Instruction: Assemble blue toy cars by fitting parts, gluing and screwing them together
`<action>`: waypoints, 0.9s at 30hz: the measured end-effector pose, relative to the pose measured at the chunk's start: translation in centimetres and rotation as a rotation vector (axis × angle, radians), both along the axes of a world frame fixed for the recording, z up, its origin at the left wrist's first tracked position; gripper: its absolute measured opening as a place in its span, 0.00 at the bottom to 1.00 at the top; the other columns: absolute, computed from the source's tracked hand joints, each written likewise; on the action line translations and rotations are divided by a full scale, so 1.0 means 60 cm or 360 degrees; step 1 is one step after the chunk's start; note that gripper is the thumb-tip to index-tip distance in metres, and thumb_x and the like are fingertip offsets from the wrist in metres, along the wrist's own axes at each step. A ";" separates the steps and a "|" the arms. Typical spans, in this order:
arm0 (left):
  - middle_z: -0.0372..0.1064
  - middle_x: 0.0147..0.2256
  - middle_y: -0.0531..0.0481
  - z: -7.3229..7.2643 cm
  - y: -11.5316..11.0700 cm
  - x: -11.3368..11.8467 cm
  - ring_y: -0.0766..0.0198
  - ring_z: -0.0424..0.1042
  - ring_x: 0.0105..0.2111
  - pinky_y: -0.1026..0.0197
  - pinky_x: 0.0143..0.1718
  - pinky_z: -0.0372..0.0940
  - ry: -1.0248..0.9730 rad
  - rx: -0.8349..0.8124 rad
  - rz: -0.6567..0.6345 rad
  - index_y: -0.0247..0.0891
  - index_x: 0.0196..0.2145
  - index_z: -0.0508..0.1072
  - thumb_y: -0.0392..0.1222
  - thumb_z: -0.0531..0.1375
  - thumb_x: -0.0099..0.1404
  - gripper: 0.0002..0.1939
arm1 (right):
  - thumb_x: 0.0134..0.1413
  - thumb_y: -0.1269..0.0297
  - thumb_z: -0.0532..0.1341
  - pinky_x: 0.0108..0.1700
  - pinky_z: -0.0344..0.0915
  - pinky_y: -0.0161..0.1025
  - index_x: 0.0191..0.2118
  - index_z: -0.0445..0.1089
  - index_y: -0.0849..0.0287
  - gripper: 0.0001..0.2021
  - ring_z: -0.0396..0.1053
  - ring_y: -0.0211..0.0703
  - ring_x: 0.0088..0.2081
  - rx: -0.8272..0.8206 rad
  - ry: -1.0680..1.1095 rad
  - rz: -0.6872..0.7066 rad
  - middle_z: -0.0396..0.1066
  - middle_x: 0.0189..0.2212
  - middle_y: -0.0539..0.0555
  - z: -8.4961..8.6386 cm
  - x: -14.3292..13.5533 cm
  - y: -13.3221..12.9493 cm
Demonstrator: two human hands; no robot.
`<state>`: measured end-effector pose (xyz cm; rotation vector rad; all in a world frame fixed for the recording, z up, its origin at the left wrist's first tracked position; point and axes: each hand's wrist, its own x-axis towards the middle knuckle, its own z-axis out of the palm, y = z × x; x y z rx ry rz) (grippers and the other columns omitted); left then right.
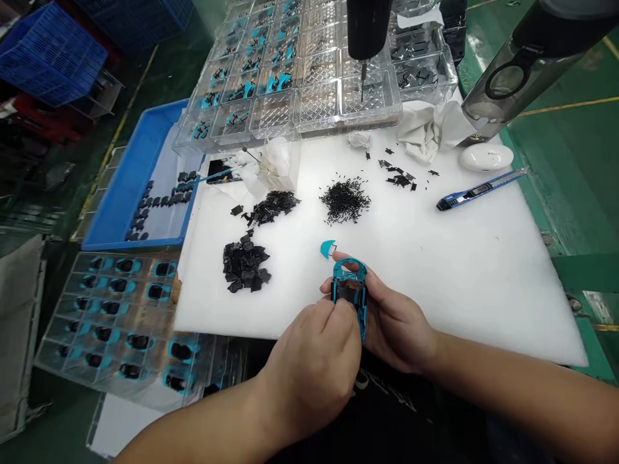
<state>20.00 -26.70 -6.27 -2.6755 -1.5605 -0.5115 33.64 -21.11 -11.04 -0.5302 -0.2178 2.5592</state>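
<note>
A teal toy car body (349,269) with a dark inside rests in my right hand (399,322), whose fingers and thumb wrap round its sides. My left hand (322,354) is closed over the near part of the car body, its fingers bunched and touching it. What those fingers pinch, if anything, is hidden. Just beyond the car body lies a loose teal piece (327,249) with a thin dark frame. Farther out are a heap of tiny black pins (345,201), a pile of black plastic parts (245,264) and a pile of thin black pieces (273,207).
An electric screwdriver (368,32) hangs over clear compartment trays (316,106). A utility knife (478,188), white case (486,156) and bottle (512,77) are at the right of the white board (449,270). At left are a blue bin (109,222) and a tray of car bodies (99,370).
</note>
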 end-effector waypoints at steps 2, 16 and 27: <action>0.66 0.26 0.42 0.003 0.001 0.000 0.55 0.69 0.33 0.53 0.33 0.73 -0.0018 -0.0031 0.0010 0.35 0.24 0.65 0.23 0.50 0.61 0.13 | 0.68 0.54 0.51 0.55 0.61 0.45 0.61 0.60 0.48 0.19 0.69 0.44 0.48 0.0001 -0.0008 0.0007 0.70 0.47 0.55 0.000 0.000 0.000; 0.70 0.31 0.39 0.012 0.001 -0.007 0.55 0.70 0.33 0.54 0.31 0.70 0.0068 -0.0044 -0.0004 0.30 0.31 0.71 0.25 0.47 0.64 0.14 | 0.66 0.53 0.54 0.55 0.62 0.45 0.61 0.61 0.48 0.20 0.69 0.45 0.48 0.0009 -0.0083 0.0019 0.71 0.46 0.54 0.003 -0.001 0.001; 0.68 0.27 0.44 0.016 0.005 -0.014 0.55 0.68 0.29 0.54 0.27 0.57 0.0102 -0.0155 0.0009 0.33 0.28 0.71 0.25 0.51 0.60 0.11 | 0.68 0.54 0.51 0.53 0.63 0.43 0.61 0.60 0.49 0.19 0.69 0.43 0.48 -0.0027 -0.0114 0.0024 0.70 0.46 0.54 0.009 0.000 0.001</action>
